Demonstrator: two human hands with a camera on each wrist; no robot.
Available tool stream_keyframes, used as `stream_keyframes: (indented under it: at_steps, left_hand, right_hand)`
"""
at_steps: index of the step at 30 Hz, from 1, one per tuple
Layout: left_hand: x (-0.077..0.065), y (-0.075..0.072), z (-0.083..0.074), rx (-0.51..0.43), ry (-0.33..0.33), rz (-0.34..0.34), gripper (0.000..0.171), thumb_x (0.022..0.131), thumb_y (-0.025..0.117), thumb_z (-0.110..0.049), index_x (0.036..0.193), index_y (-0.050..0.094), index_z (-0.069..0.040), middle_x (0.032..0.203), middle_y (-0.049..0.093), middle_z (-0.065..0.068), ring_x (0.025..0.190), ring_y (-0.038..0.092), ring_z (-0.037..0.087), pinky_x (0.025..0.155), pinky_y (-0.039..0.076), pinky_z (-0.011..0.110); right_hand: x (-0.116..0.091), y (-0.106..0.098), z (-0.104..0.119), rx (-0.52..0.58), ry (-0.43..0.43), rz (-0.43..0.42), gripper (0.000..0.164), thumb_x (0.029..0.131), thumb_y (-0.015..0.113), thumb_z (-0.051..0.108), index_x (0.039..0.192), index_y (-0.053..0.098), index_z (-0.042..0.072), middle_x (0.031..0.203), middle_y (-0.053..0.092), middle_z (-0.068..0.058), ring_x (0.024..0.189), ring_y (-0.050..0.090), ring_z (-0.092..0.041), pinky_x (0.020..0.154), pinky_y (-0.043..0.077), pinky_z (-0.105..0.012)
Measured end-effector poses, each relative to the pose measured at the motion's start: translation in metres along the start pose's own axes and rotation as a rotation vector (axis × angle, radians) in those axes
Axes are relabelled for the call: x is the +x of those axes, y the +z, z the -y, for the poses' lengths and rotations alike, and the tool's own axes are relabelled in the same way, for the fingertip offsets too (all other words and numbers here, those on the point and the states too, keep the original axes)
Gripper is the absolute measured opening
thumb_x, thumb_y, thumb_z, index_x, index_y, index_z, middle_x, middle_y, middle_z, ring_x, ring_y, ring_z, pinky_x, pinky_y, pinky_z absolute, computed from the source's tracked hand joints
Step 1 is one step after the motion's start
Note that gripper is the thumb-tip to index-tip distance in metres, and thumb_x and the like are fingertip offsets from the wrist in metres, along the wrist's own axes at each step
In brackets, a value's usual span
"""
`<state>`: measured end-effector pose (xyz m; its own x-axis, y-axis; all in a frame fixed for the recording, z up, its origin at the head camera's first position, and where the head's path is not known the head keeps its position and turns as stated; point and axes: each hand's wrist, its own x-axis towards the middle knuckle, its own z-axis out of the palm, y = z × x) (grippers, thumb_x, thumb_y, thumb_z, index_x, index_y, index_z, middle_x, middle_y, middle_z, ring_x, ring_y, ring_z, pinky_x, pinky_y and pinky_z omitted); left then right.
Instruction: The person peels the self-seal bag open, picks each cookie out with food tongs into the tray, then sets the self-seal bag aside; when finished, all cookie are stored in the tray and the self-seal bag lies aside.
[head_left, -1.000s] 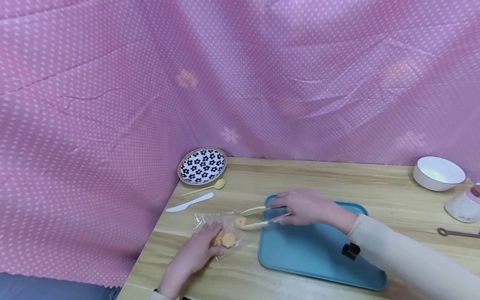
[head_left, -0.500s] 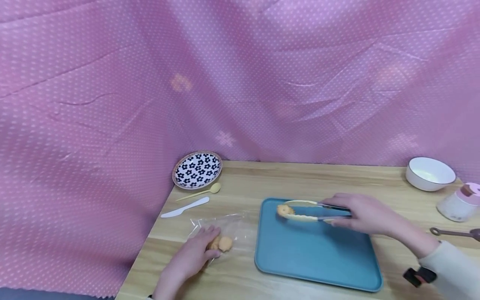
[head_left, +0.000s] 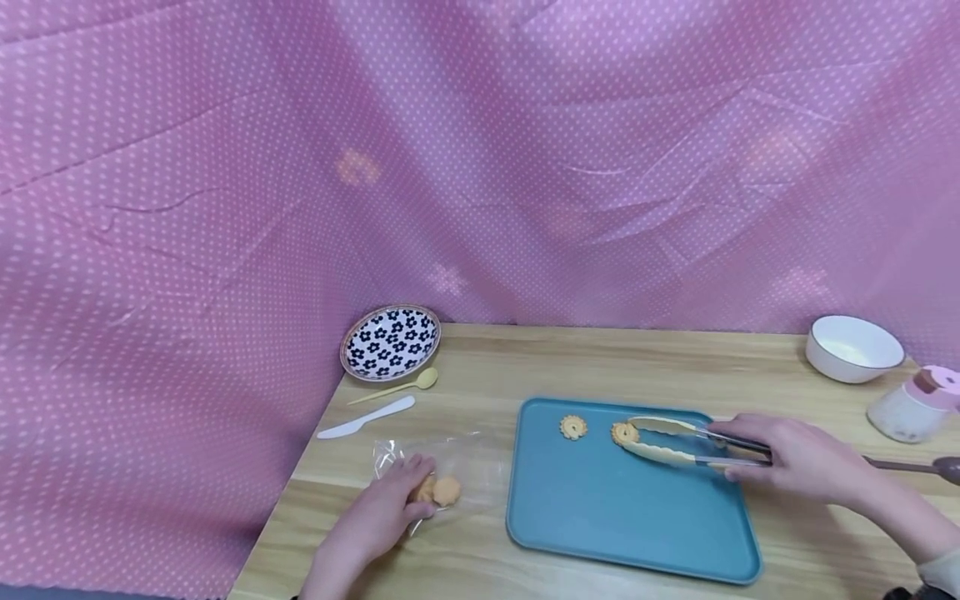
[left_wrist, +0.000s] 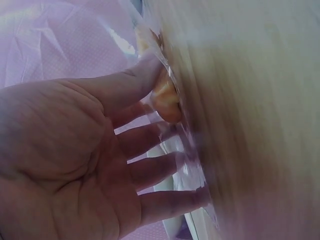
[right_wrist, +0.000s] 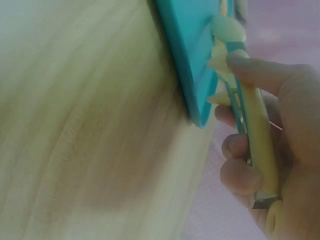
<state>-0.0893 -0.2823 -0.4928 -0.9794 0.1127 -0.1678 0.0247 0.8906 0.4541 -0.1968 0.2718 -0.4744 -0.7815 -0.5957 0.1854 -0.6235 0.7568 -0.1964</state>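
Observation:
My left hand [head_left: 382, 508] rests on a clear plastic bag [head_left: 472, 471] with cookies [head_left: 447, 491] inside. In the left wrist view its fingers are spread and nearly straight, the tips pressing the film, and the thumb lies over a cookie [left_wrist: 166, 100]. My right hand [head_left: 795, 458] grips metal tongs [head_left: 731, 450] with cream tips. Between those tips is a round scalloped cookie [head_left: 624, 433], low over the blue tray [head_left: 622, 517]. A second such cookie [head_left: 573, 427] lies to its left on the tray. In the right wrist view, thumb and fingers wrap the tongs' handle [right_wrist: 260, 140].
At the back left stands an oval flower-patterned dish [head_left: 390, 342], with a yellow spoon [head_left: 397, 387] and a white knife [head_left: 367, 417] before it. On the right are a white bowl [head_left: 855, 348], a pink-lidded jar [head_left: 911, 406] and a dark-handled spoon [head_left: 911, 467]. A pink dotted curtain [head_left: 480, 167] hangs behind.
The tongs have carried a cookie from the bag rightward over the tray, past the first cookie, which now shows uncovered. My left hand has stayed on the bag.

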Motion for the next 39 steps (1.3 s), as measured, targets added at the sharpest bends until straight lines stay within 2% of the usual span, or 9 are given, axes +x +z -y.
stream_keyframes:
  at_steps: [6, 10, 14, 17, 21, 24, 28, 33, 39]
  left_hand:
    - [-0.005, -0.003, 0.002, -0.028, 0.011, 0.011, 0.062, 0.095, 0.067, -0.037, 0.151, 0.048, -0.02, 0.162, 0.042, 0.009, 0.152, 0.033, 0.044, 0.123, 0.028, 0.065]
    - [-0.003, -0.006, 0.004, -0.044, 0.024, 0.012, 0.062, 0.096, 0.064, -0.04, 0.152, 0.047, -0.022, 0.163, 0.041, 0.007, 0.153, 0.031, 0.043, 0.123, 0.026, 0.067]
    - [-0.003, -0.006, 0.006, -0.051, 0.024, 0.013, 0.06, 0.096, 0.064, -0.039, 0.152, 0.048, -0.023, 0.163, 0.04, 0.006, 0.154, 0.029, 0.042, 0.123, 0.025, 0.069]
    - [-0.004, -0.006, 0.007, -0.05, 0.021, 0.011, 0.06, 0.096, 0.064, -0.038, 0.152, 0.048, -0.023, 0.163, 0.04, 0.005, 0.154, 0.03, 0.041, 0.123, 0.025, 0.068]
    - [-0.005, -0.006, 0.006, -0.054, 0.025, 0.008, 0.06, 0.096, 0.064, -0.039, 0.151, 0.048, -0.023, 0.163, 0.041, 0.005, 0.154, 0.03, 0.041, 0.123, 0.026, 0.067]
    - [-0.004, -0.006, 0.007, -0.059, 0.033, 0.007, 0.059, 0.097, 0.064, -0.04, 0.151, 0.049, -0.022, 0.163, 0.041, 0.005, 0.154, 0.03, 0.042, 0.124, 0.026, 0.066]
    - [-0.002, -0.006, 0.008, -0.063, 0.047, 0.002, 0.059, 0.096, 0.064, -0.039, 0.15, 0.05, -0.022, 0.163, 0.042, 0.005, 0.154, 0.03, 0.042, 0.124, 0.026, 0.064]
    - [0.0, -0.005, 0.009, -0.072, 0.04, 0.015, 0.06, 0.096, 0.064, -0.04, 0.152, 0.048, -0.023, 0.164, 0.039, 0.004, 0.156, 0.027, 0.041, 0.126, 0.023, 0.064]
    - [-0.001, -0.004, 0.011, -0.077, 0.049, 0.016, 0.063, 0.096, 0.064, -0.041, 0.152, 0.047, -0.019, 0.164, 0.039, 0.007, 0.155, 0.028, 0.043, 0.125, 0.022, 0.065]
  right_hand:
    - [0.0, -0.003, 0.003, 0.011, -0.018, -0.015, 0.058, 0.079, 0.082, 0.054, 0.129, 0.068, 0.029, 0.111, 0.068, 0.022, 0.085, 0.055, 0.01, 0.067, 0.052, -0.022]
    - [0.019, -0.007, 0.014, 0.056, -0.055, -0.026, 0.058, 0.079, 0.082, 0.052, 0.131, 0.067, 0.03, 0.108, 0.067, 0.022, 0.08, 0.052, 0.01, 0.064, 0.047, -0.019]
    - [0.05, -0.004, 0.042, 0.084, -0.09, 0.064, 0.058, 0.083, 0.075, 0.06, 0.135, 0.064, 0.035, 0.116, 0.069, 0.02, 0.088, 0.057, 0.007, 0.07, 0.051, -0.021]
    - [0.074, 0.006, 0.066, 0.089, -0.14, 0.136, 0.059, 0.085, 0.073, 0.06, 0.138, 0.061, 0.038, 0.124, 0.07, 0.016, 0.087, 0.06, 0.004, 0.072, 0.054, -0.024]
    - [0.103, 0.018, 0.096, 0.091, -0.227, 0.191, 0.06, 0.085, 0.075, 0.056, 0.14, 0.058, 0.04, 0.126, 0.071, 0.013, 0.081, 0.063, -0.001, 0.068, 0.051, -0.023]
    - [0.121, 0.025, 0.116, 0.073, -0.286, 0.214, 0.057, 0.086, 0.074, 0.056, 0.139, 0.059, 0.041, 0.13, 0.07, 0.012, 0.098, 0.07, -0.006, 0.073, 0.058, -0.028]
    - [0.138, 0.033, 0.135, 0.077, -0.327, 0.253, 0.053, 0.089, 0.071, 0.055, 0.139, 0.06, 0.04, 0.134, 0.069, 0.012, 0.109, 0.071, -0.01, 0.082, 0.061, -0.035]
    - [0.153, 0.043, 0.151, 0.066, -0.38, 0.277, 0.054, 0.09, 0.069, 0.056, 0.141, 0.057, 0.041, 0.135, 0.067, 0.014, 0.112, 0.068, -0.007, 0.084, 0.06, -0.035]
    - [0.163, 0.05, 0.167, 0.094, -0.405, 0.297, 0.058, 0.087, 0.071, 0.057, 0.142, 0.055, 0.044, 0.127, 0.069, 0.016, 0.095, 0.065, -0.003, 0.075, 0.057, -0.028]
